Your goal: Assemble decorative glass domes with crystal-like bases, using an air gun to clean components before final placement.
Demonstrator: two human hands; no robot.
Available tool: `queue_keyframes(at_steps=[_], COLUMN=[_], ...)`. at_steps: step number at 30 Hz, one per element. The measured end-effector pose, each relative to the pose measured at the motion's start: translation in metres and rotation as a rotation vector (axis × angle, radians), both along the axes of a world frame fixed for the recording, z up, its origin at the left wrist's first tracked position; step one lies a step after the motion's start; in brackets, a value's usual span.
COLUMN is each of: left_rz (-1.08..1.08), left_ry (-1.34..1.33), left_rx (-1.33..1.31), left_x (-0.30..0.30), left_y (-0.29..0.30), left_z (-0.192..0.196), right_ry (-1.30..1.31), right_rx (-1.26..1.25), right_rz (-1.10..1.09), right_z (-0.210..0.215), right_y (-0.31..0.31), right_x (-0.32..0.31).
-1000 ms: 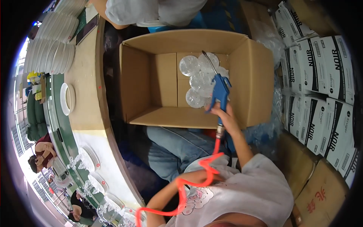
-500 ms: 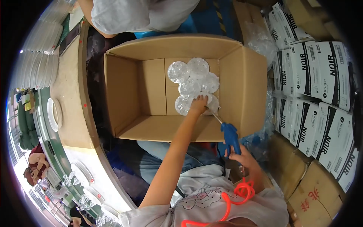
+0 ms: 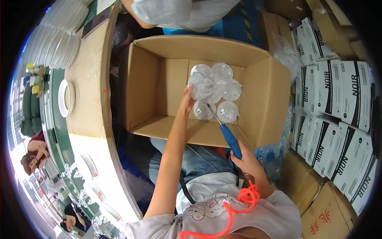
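Note:
An open cardboard box sits in front of me with several clear, round plastic pieces clustered on its floor. My left hand reaches into the box, its fingers closed on the edge of one clear plastic piece raised over the others. My right hand grips a blue air gun outside the near wall. Its thin metal nozzle points into the box, toward the plastic pieces. A red coiled hose trails from the gun across my shirt.
A worktable on the left carries stacked clear trays, a white ring and more white pieces. Another person is beyond the box. White printed cartons and brown cartons are stacked on the right.
My left hand has gone from the near pieces to the cluster's left side and now holds one up. The air gun has turned in my right hand. The whole view has shifted.

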State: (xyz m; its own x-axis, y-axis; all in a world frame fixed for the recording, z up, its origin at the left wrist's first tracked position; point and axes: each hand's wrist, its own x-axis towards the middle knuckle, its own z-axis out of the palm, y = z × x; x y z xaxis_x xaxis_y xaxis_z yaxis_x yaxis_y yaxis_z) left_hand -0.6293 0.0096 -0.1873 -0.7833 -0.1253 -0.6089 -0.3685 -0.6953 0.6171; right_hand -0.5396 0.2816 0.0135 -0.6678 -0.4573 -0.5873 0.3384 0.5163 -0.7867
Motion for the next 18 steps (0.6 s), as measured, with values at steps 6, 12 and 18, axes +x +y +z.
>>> queue_keyframes(at_steps=[6,12,18], left_rz=[0.078,0.211,0.237], left_ry=[-0.045,-0.089,-0.052], left_rx=[-0.073,-0.001,-0.111], left_x=[0.023,0.024,0.029], left_y=[-0.023,-0.018,-0.04], left_z=[-0.033,-0.047,-0.055], right_ry=[0.107,0.077,0.074], right_rx=[0.053,0.015,0.041], right_rz=[0.187,0.221,0.18], right_z=[-0.022,-0.038,-0.029], right_y=[-0.044,-0.039,-0.039], right_x=[-0.006,-0.003,-0.015])
